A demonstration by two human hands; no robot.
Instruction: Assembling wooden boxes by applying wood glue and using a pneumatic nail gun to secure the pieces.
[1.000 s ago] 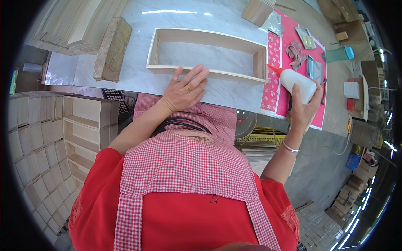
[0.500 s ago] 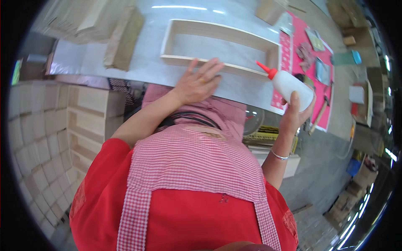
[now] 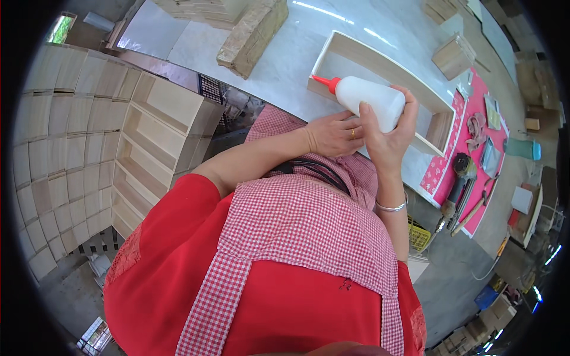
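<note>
My right hand (image 3: 389, 127) is wrapped round a white squeeze bottle (image 3: 365, 98) with a red pointed nozzle. The bottle lies tilted, its nozzle aimed left over the near left corner of a shallow rectangular wooden frame (image 3: 440, 132). That pale frame rests on the grey-white table (image 3: 297, 56). My left hand (image 3: 335, 135) lies at the table's near edge, close to the frame's near side, fingers extended. Its fingertips are partly hidden behind my right hand, so I cannot see whether they touch the frame.
A long wrapped block (image 3: 252, 38) and stacked wooden boards (image 3: 205, 10) stand left of the frame. On the right, a pink mat (image 3: 442, 178) bears a cloth, a hammer and a dark tool (image 3: 458, 187). Stacked wooden boxes (image 3: 151, 139) rise at my left.
My right hand has brought the bottle left, over the frame, with the nozzle now at its left end. My left hand has slid off the frame's near rim. The view has turned.
</note>
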